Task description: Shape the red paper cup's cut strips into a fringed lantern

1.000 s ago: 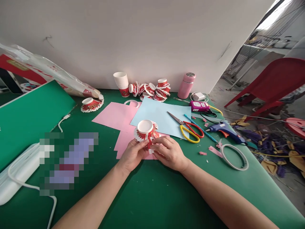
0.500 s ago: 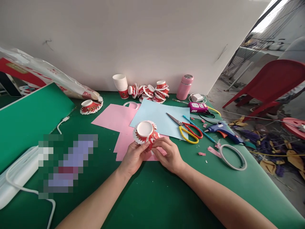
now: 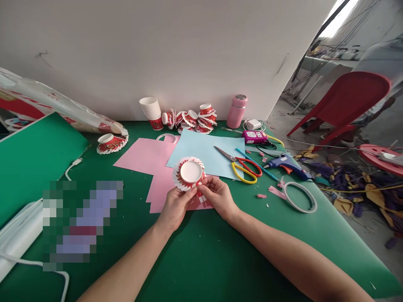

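A red-and-white paper cup, its wall cut into strips folded outward round the base, is held with its white bottom toward me. My left hand grips its near edge between thumb and fingers. On the cup's right side, my right hand pinches a strip at the rim. Several loose strips hang below the fingertips. Beneath lie pink paper sheets and a light blue sheet. Scissors with red and yellow handles rest on the blue sheet's right side.
Several cut cups and a stack of paper cups stand by the wall, beside a pink flask. Another cut cup sits left. A blue glue gun and a tape roll lie right. A power strip is at left.
The cup has tilted so its bottom faces me more fully. My right fingers have closed in on its edge, and loose strips now show below. The view has shifted slightly right.
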The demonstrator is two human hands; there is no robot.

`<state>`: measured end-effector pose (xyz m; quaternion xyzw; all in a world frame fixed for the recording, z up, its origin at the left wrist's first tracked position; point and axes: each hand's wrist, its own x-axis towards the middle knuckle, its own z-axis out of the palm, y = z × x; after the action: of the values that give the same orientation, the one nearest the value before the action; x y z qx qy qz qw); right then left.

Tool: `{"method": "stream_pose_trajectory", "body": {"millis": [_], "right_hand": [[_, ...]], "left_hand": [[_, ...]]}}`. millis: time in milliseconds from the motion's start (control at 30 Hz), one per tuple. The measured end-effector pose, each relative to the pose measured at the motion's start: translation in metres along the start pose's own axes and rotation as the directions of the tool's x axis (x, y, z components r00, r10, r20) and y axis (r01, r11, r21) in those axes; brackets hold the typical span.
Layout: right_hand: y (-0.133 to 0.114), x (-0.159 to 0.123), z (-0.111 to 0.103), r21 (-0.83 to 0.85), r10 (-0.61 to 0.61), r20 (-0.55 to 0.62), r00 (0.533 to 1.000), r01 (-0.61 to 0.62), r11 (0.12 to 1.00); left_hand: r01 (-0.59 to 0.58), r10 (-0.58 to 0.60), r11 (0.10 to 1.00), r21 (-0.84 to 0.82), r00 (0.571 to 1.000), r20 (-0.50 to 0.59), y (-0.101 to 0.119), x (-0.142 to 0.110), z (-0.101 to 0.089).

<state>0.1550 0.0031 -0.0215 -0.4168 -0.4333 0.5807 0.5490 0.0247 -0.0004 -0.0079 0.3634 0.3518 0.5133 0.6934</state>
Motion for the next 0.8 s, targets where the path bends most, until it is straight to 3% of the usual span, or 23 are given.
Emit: {"method": "stream_pose_trajectory", "body": {"millis": [200,467,800], "right_hand": [[-0.0077,-0.0015,0.0025,-0.007,0.035,0.090,0.995,-0.034,0.999],[-0.0068,0.0017,0.0012,0.040,0.034,0.027,0.999,-0.035,0.999],[-0.0068,-0.0011,-0.0002,-0.020,0.031,0.037,0.999,-0.031,0.999]], "left_hand": [[0.014,-0.013,1.000,0.020,0.999,-0.048,-0.0004,-0.0004,0.0016],[0.093,-0.091,0.994,0.054,0.995,-0.045,0.0016,-0.0026,0.0016],[0.068,-0.064,0.995,0.072,0.996,-0.068,-0.0016,-0.0018,0.0011]]}}
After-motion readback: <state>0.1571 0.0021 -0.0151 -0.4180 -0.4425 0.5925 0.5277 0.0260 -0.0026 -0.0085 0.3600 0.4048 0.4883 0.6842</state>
